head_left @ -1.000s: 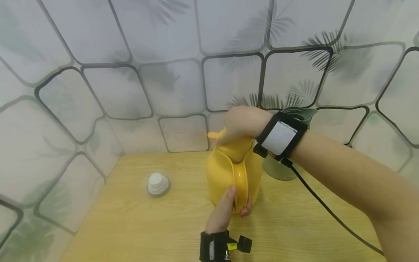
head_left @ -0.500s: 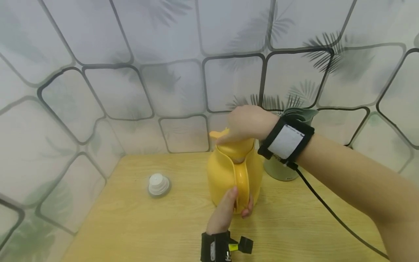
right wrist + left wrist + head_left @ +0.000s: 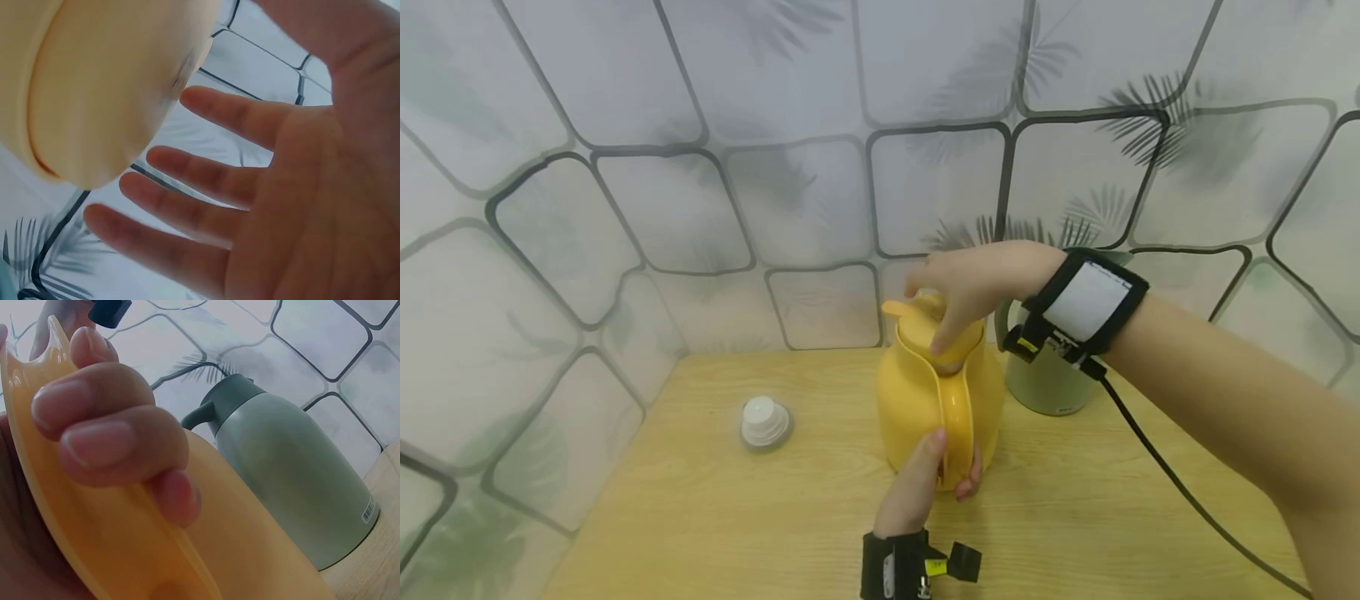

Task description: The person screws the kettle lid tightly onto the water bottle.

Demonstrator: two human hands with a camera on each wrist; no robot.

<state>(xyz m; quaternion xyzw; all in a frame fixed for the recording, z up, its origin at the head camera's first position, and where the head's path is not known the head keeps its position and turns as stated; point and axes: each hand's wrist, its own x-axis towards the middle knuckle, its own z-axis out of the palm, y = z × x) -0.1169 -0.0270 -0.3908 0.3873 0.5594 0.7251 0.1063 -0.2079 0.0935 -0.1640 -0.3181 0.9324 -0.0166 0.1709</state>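
A yellow thermos jug [image 3: 906, 408] stands upright on the wooden table. My left hand [image 3: 910, 487] grips its handle [image 3: 956, 412], and the left wrist view shows the fingers curled round it. Over the jug's yellow lid [image 3: 917, 329], which sits in the neck, my right hand [image 3: 981, 279] hovers with fingers spread and holds nothing. The right wrist view shows those fingers [image 3: 187, 212] extended beside the yellow top; whether a fingertip touches it I cannot tell.
Just behind and to the right stands a green jug [image 3: 281, 469], partly covered by my right wrist in the head view. A white stopper [image 3: 763, 421] lies on the table [image 3: 700, 517] to the left. A patterned wall rises behind. A black cable [image 3: 1180, 492] trails from my right wrist.
My right hand has loosened from the yellow lid; its fingers have spread and its wrist has shifted right. My left hand has stayed on the handle.
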